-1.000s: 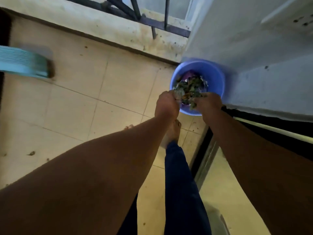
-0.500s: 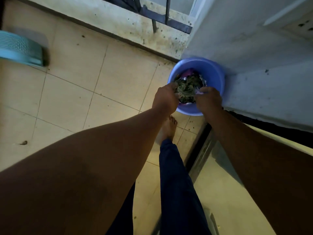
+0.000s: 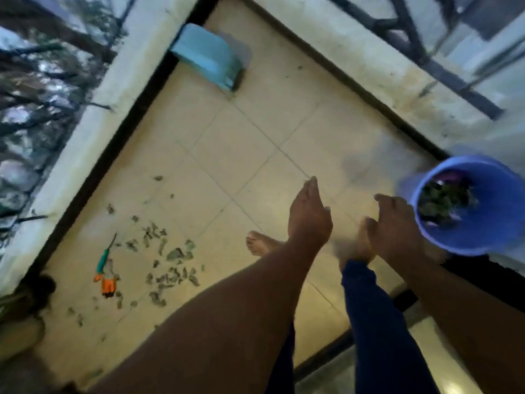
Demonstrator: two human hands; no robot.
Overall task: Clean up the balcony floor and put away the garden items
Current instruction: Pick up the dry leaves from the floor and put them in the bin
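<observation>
Beside the blue bucket [image 3: 488, 223], both hands hover empty.

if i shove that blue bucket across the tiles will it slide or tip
The blue bucket probably slides easily: smooth plastic on glossy floor tiles. It likely stays light, since it holds mostly leaf scraps. A push near the rim might tip it, so push low.

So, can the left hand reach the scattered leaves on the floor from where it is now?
Probably not yet. The left hand is open and empty, but the leaves lie well off to its left, near the orange glove. Nothing blocks the way; the person likely must step over and bend.
</observation>
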